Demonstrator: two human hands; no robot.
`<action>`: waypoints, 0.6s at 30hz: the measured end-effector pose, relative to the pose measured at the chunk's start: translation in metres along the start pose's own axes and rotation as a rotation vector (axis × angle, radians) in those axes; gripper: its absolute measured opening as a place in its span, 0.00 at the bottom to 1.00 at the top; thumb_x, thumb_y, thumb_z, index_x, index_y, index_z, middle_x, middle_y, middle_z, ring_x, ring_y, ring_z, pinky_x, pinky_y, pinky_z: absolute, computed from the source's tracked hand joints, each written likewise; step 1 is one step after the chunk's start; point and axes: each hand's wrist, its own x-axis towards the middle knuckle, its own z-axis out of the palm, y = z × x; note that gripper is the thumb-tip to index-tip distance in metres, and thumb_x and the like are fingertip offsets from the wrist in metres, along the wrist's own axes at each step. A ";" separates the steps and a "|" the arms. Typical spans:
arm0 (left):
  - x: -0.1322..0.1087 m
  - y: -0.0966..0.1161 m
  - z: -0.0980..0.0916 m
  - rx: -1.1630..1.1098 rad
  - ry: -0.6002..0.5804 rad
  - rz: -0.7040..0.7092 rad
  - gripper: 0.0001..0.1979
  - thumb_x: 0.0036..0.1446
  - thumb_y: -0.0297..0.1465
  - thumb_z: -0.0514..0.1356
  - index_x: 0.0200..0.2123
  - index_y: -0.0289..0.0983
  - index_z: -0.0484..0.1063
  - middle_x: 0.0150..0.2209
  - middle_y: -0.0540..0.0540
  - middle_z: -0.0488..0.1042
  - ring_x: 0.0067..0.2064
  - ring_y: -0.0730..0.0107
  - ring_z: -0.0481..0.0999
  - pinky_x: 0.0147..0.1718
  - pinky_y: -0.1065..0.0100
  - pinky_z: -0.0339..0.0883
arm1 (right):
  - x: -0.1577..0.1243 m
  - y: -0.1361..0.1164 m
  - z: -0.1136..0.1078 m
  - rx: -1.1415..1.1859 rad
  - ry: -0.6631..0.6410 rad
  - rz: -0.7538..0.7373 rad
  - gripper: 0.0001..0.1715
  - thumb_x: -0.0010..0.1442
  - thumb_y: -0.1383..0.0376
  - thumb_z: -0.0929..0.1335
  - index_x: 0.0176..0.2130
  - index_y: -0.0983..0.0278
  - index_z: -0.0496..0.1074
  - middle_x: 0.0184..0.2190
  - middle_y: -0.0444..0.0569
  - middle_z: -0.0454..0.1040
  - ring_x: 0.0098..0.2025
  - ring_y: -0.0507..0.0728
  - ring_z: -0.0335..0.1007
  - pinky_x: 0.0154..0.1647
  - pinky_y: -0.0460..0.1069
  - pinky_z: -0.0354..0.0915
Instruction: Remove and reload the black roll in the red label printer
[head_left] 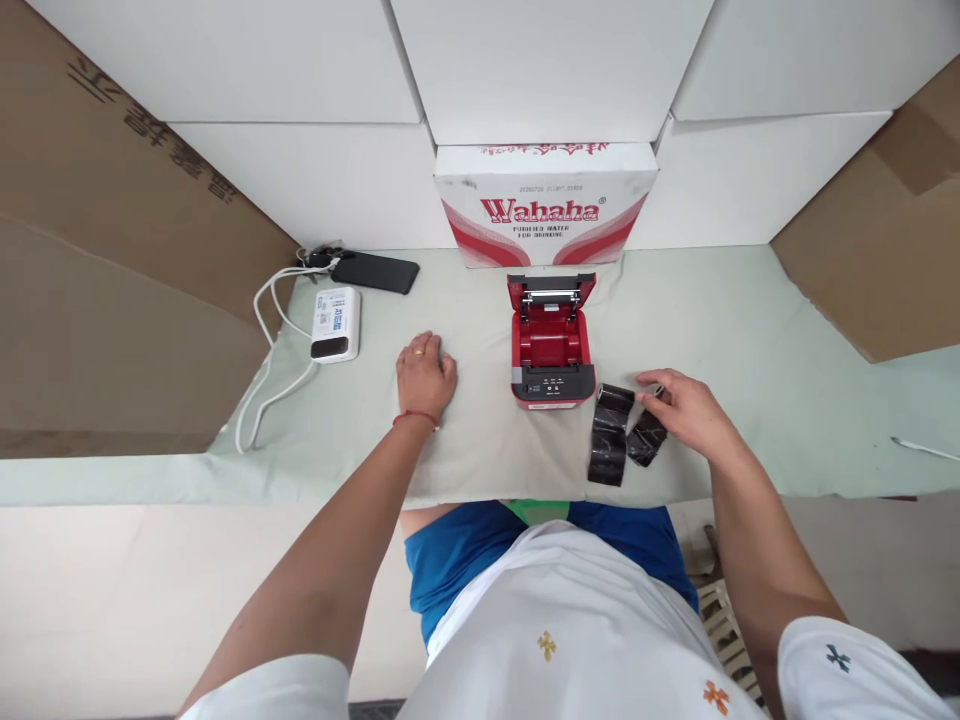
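Note:
A small red and black label printer (553, 345) stands on the cloth-covered table with its lid raised. Its red inner compartment shows, with no roll in it. Just right of the printer lies a glossy black ribbon (609, 440), partly unwound between two small rolls. My right hand (694, 410) pinches the right-hand roll between thumb and fingers, while the other roll rests beside the printer's front corner. To the left of the printer, my left hand (426, 378) rests on the cloth, its fingers curled under and nothing visible in them.
A white Wahaha water carton (547, 210) stands behind the printer against white boxes (300, 65). On the left are a black phone (379, 271), a white power bank (336, 325) with a looped cable (255, 390), and a large brown carton (112, 300). Another brown carton (877, 240) stands right.

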 end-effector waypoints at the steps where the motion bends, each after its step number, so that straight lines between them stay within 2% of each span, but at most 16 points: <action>1: 0.000 -0.001 0.000 -0.001 -0.002 0.001 0.26 0.64 0.35 0.53 0.62 0.33 0.73 0.70 0.30 0.70 0.73 0.40 0.65 0.74 0.37 0.53 | -0.004 0.007 -0.002 -0.023 0.045 0.023 0.20 0.66 0.58 0.67 0.53 0.60 0.80 0.52 0.53 0.82 0.33 0.57 0.76 0.42 0.54 0.71; 4: 0.000 -0.002 0.001 0.009 -0.010 0.006 0.27 0.64 0.35 0.53 0.63 0.32 0.73 0.70 0.29 0.69 0.73 0.40 0.65 0.74 0.37 0.53 | -0.015 0.027 -0.005 -0.148 0.122 0.113 0.20 0.66 0.59 0.67 0.53 0.61 0.81 0.52 0.54 0.81 0.35 0.59 0.77 0.45 0.56 0.71; 8: 0.001 -0.003 0.002 0.009 -0.008 0.008 0.27 0.64 0.35 0.53 0.62 0.32 0.73 0.69 0.29 0.70 0.73 0.40 0.65 0.74 0.38 0.53 | -0.024 0.042 -0.002 -0.223 0.085 0.155 0.23 0.67 0.59 0.68 0.58 0.62 0.79 0.56 0.56 0.78 0.38 0.60 0.78 0.46 0.56 0.72; 13: 0.001 -0.003 0.002 0.012 0.014 0.019 0.27 0.62 0.34 0.54 0.61 0.32 0.74 0.68 0.29 0.71 0.73 0.40 0.66 0.73 0.38 0.56 | -0.017 0.036 0.005 -0.350 0.099 0.199 0.25 0.69 0.61 0.66 0.62 0.61 0.77 0.59 0.58 0.76 0.47 0.65 0.79 0.43 0.56 0.71; 16: 0.001 -0.003 0.002 0.041 0.012 0.025 0.26 0.62 0.33 0.53 0.60 0.30 0.75 0.67 0.27 0.72 0.72 0.39 0.67 0.73 0.40 0.58 | -0.008 0.031 0.003 -0.417 0.058 0.251 0.26 0.68 0.64 0.65 0.62 0.60 0.77 0.57 0.61 0.78 0.46 0.66 0.80 0.38 0.56 0.69; 18: 0.001 -0.002 0.002 0.045 0.005 0.025 0.26 0.62 0.33 0.53 0.60 0.30 0.75 0.67 0.27 0.72 0.71 0.39 0.68 0.73 0.39 0.58 | -0.004 0.028 -0.007 -0.405 0.004 0.248 0.25 0.65 0.65 0.67 0.59 0.60 0.80 0.53 0.60 0.80 0.45 0.66 0.80 0.39 0.56 0.69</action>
